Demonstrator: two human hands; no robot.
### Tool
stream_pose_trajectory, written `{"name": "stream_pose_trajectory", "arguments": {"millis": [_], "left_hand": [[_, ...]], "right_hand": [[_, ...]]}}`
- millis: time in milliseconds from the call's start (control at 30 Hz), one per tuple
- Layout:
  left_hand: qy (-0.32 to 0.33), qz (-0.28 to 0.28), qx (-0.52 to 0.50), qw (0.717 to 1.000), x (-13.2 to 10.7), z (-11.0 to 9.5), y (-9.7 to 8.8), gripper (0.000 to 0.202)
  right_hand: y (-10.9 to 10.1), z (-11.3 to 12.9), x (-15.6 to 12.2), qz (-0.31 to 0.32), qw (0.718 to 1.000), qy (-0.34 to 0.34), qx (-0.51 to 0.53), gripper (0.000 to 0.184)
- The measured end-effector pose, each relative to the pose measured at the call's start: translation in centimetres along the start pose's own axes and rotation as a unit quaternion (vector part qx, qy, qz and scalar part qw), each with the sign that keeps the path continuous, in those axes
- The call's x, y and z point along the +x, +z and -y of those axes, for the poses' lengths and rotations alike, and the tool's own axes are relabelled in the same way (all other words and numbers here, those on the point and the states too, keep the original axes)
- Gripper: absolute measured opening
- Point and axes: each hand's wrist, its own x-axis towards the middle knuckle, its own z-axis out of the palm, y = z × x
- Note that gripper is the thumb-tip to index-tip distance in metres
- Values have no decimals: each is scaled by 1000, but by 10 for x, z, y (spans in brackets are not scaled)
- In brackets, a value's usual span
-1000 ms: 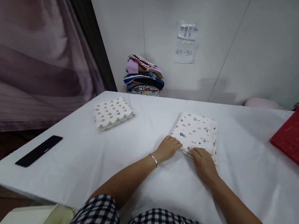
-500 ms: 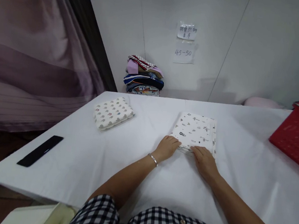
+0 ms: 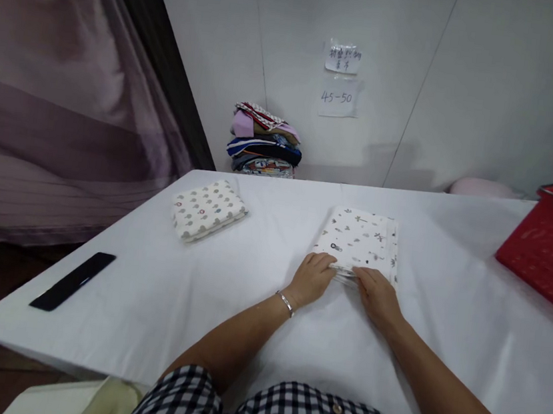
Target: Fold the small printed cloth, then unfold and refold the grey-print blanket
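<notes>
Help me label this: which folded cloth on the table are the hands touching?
The palm-tree cloth: left hand and right hand both touch its near edge. The rounded-motif cloth lies untouched, farther left.

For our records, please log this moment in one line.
folded white palm-print cloth: on white table; left hand: touching near edge; right hand: touching near edge

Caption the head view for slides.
Left hand and right hand touch the near edge of a folded, rectangular white printed cloth on a white-covered table.

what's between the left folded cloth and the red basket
In the head view, another folded cloth, with the left hand and right hand at its near edge.
</notes>
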Motion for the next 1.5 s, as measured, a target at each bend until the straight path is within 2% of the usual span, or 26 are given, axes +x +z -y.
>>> {"name": "stream_pose_trajectory", "arguments": {"millis": [267, 400, 567, 667, 833, 967, 1033, 1133, 1233, 1400, 1500], "left_hand": [[-3, 20, 20, 1000, 7, -3, 18, 22], [-15, 36, -17, 999, 10, -4, 14, 21], [-30, 18, -52, 998, 10, -5, 9, 21], [-39, 12, -65, 997, 9, -6, 11, 20], [-59, -2, -117, 991, 7, -3, 9, 15], [-135, -45, -168, 975, -1, 8, 1, 6], [-175, -61, -187, 965, -8, 15, -3, 12], [-226, -60, -215, 948, -17, 22, -5, 21], [-274, -50, -250, 927, -21, 24, -2, 17], [-318, -73, -323, 889, -16, 26, 2, 12], [-328, -72, -348, 875, -12, 27, 0, 10]], "right_hand": [[2, 1, -1, 3, 1000, -8, -7, 27], [1, 3, -3, 4, 1000, -29, -9, 28], [1, 6, -6, 32, 999, -39, -16, 28], [2, 6, -5, 50, 998, -33, -35, 31], [4, 5, -2, 44, 998, -14, -51, 28], [2, 4, -1, 35, 999, -3, -39, 28], [1, 4, -1, 34, 999, 10, -29, 28], [1, 4, -2, 40, 999, 19, -21, 29], [-1, 6, -1, 59, 998, 20, -24, 29], [-9, 20, 15, 115, 992, 11, -48, 30], [-8, 32, 32, 137, 989, -10, -44, 28]]}}
